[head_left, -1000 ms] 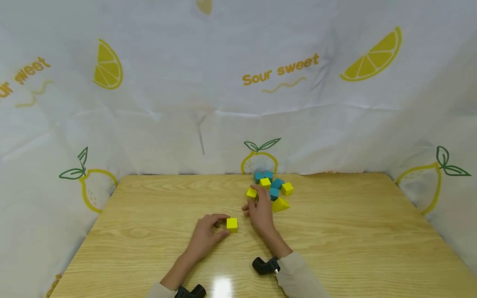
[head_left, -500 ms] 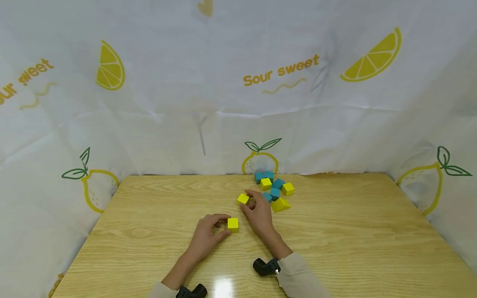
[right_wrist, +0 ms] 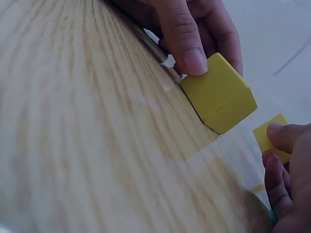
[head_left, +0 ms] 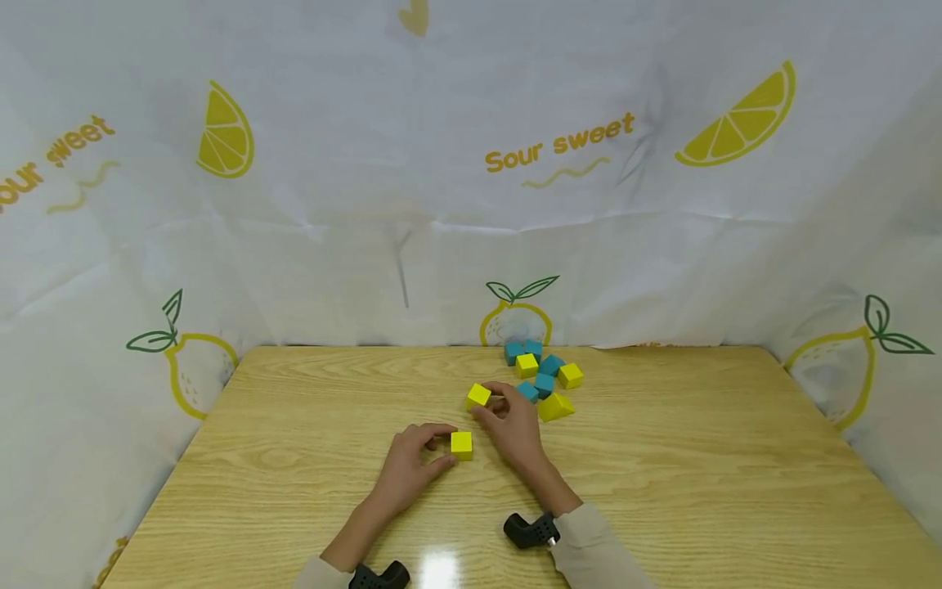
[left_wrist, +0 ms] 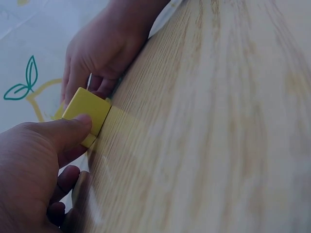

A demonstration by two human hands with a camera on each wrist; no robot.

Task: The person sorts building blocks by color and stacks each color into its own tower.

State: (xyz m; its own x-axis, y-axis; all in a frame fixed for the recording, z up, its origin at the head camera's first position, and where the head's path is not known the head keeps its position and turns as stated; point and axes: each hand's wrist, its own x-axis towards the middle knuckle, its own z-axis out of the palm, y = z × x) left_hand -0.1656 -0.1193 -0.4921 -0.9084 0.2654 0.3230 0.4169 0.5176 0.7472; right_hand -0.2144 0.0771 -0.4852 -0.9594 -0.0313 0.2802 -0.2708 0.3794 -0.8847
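In the head view my left hand point(head_left: 412, 462) pinches a yellow cube point(head_left: 461, 446) between thumb and fingers; this cube rests on the wooden table point(head_left: 294, 442). Just beyond it, my right hand point(head_left: 513, 425) grips a second yellow cube point(head_left: 478, 396) by its right side. The left wrist view has my left thumb pressed on the near yellow cube point(left_wrist: 90, 111), with the right hand point(left_wrist: 99, 53) behind. From the right wrist, the left hand's cube point(right_wrist: 221, 94) looks large and the right hand's cube point(right_wrist: 272, 138) smaller and farther; its height over the table is unclear.
Behind my right hand lies a loose cluster: several blue blocks point(head_left: 545, 384), two yellow cubes point(head_left: 570, 375) and a yellow triangular block point(head_left: 556, 406). A white lemon-print cloth point(head_left: 368, 270) hangs behind the table's back edge and at both sides.
My right hand has drawn the second yellow cube out of the cluster, leftward and nearer to the left hand's cube. A blue block behind it is uncovered. The left hand stays nearly still.
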